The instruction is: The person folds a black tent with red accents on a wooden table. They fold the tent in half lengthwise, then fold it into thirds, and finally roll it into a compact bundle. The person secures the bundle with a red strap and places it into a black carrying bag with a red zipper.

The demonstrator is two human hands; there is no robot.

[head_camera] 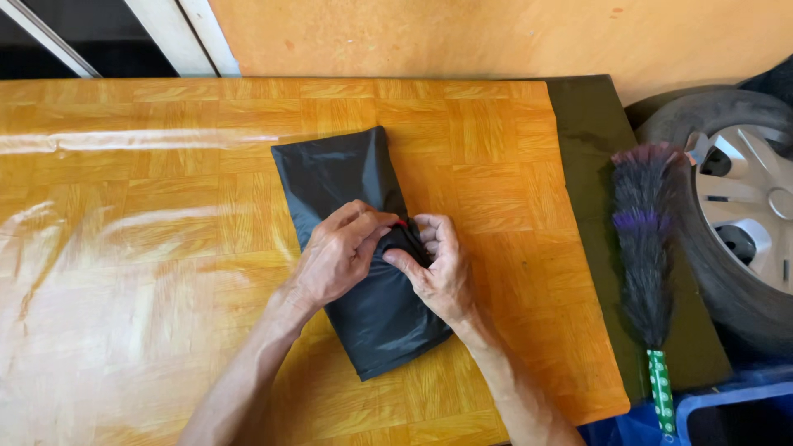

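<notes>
A black plastic bag (334, 169), folded into a long flat packet, lies slanted on the glossy orange wood-pattern table (149, 206). My left hand (339, 252) rests on the bag's middle and pinches a bunched fold of it. My right hand (438, 268) grips the same bunched fold from the right side. A small bit of red (401, 222) shows between my fingertips; I cannot tell what it is. The bag's middle is hidden under both hands.
A dark green strip (591, 132) borders the table's right edge. A feather duster (644, 239) with dark and purple feathers and a green patterned handle lies on it. A car tyre with a silver wheel cover (743, 206) stands at the right. Something blue (727, 396) sits below it.
</notes>
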